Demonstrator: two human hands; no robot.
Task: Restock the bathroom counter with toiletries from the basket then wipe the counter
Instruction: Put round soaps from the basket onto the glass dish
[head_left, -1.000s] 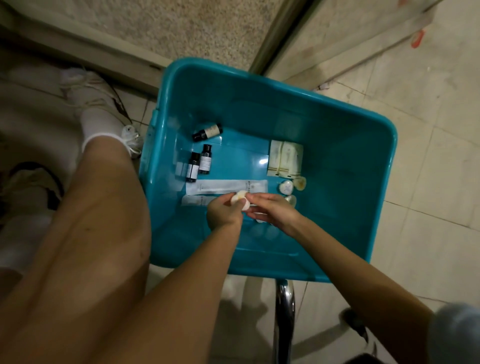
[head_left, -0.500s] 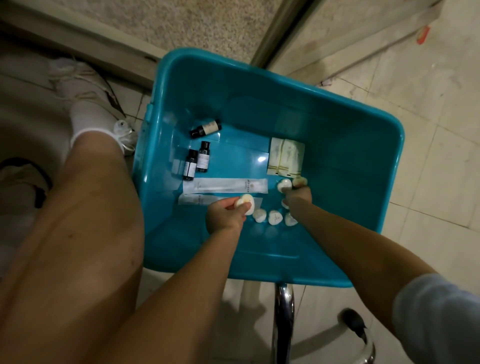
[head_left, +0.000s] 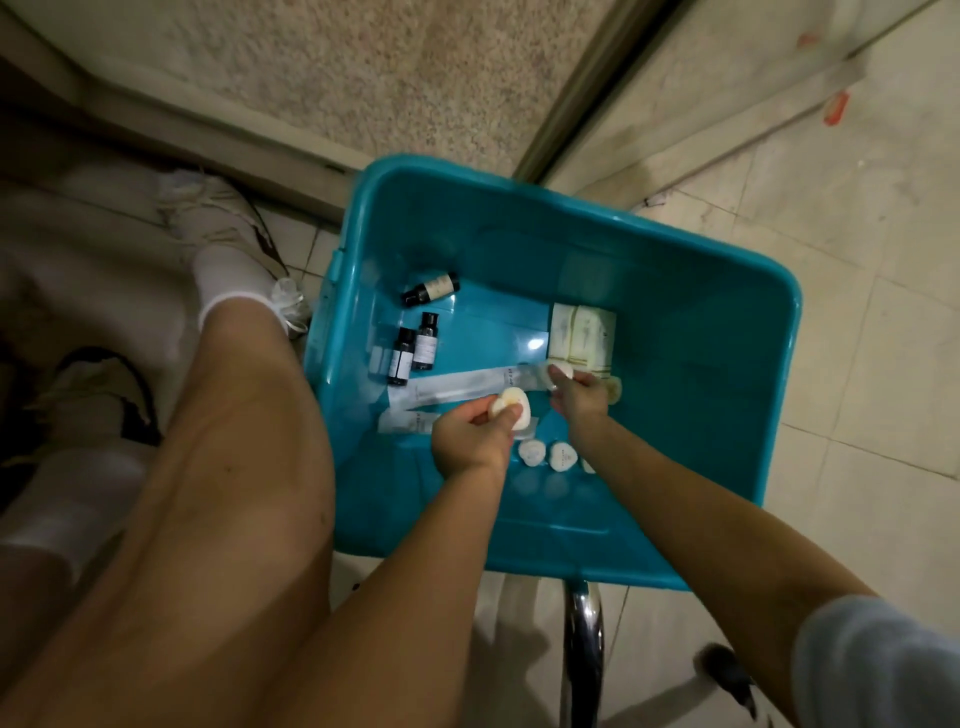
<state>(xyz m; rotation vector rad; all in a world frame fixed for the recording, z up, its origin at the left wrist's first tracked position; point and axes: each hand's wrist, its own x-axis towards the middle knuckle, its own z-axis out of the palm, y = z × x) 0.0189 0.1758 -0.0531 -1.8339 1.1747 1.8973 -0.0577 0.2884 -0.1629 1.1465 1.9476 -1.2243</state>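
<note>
A teal plastic basket (head_left: 727, 322) stands on the floor with toiletries on its bottom. My left hand (head_left: 470, 441) is inside it, fingers closed on a small round white soap (head_left: 514, 408). My right hand (head_left: 579, 395) is a little farther in and pinches a second round soap (head_left: 558, 373). Two more wrapped soaps (head_left: 548, 454) lie between my wrists. Three small dark bottles (head_left: 415, 345) lie at the basket's left. Long white sachets (head_left: 452, 392) and cream packets (head_left: 582, 338) lie near my hands.
My bare leg (head_left: 218, 467) with a white sock and shoe (head_left: 228, 244) is pressed close to the basket's left side. A chrome leg (head_left: 584, 649) and a black caster show below the basket. Tiled floor (head_left: 857, 260) lies to the right, a metal door frame (head_left: 587, 88) behind.
My right hand left my left hand, reached farther into the basket and picked up a second soap. My left hand kept its soap and barely moved.
</note>
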